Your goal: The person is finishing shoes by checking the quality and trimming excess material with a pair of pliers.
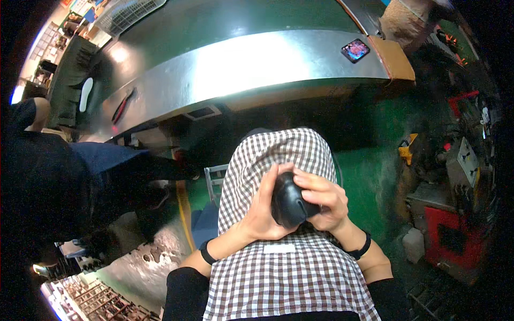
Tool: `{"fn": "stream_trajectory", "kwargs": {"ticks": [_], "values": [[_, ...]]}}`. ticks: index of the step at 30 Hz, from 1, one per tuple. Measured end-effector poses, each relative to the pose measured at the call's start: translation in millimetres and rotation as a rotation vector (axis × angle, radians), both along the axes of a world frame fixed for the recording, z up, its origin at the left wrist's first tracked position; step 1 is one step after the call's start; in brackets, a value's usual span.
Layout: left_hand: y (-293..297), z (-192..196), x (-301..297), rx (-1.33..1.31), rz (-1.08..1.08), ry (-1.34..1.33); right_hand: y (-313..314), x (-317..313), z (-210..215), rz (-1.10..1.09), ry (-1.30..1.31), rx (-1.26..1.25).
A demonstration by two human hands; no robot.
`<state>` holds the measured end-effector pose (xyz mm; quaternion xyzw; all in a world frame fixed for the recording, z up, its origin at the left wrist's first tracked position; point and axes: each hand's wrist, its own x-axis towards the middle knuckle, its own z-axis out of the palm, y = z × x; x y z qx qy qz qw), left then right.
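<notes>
Green floor [369,182] and a metal bench [171,80] form the setting in the head view. On the bench lie a phone [356,51] near the right end and pliers [123,106] toward the left. Left of the wearer is another person [43,176] in dark clothing.

Black piece [288,200], rounded and glossy with a slit, is held between both hands above the checked apron [284,283], over the lap. Left hand [261,211] cups its left side, fingers extended and closed against it. Right hand [329,200] grips its right side, fingers bent over the surface.
</notes>
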<state>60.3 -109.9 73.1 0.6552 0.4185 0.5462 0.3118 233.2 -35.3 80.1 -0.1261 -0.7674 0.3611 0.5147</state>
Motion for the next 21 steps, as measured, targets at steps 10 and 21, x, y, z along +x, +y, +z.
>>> {"fn": "stream_trajectory", "kwargs": {"ticks": [10, 21], "values": [[-27.0, -3.8, 4.7, 0.235, 0.077, 0.048, -25.6, 14.3, 26.1, -0.011, -0.158, 0.204], [-15.2, -3.3, 2.5, 0.089, 0.251, 0.028, -18.4, -6.6, 17.9, -0.24, -0.286, 0.307]]}}
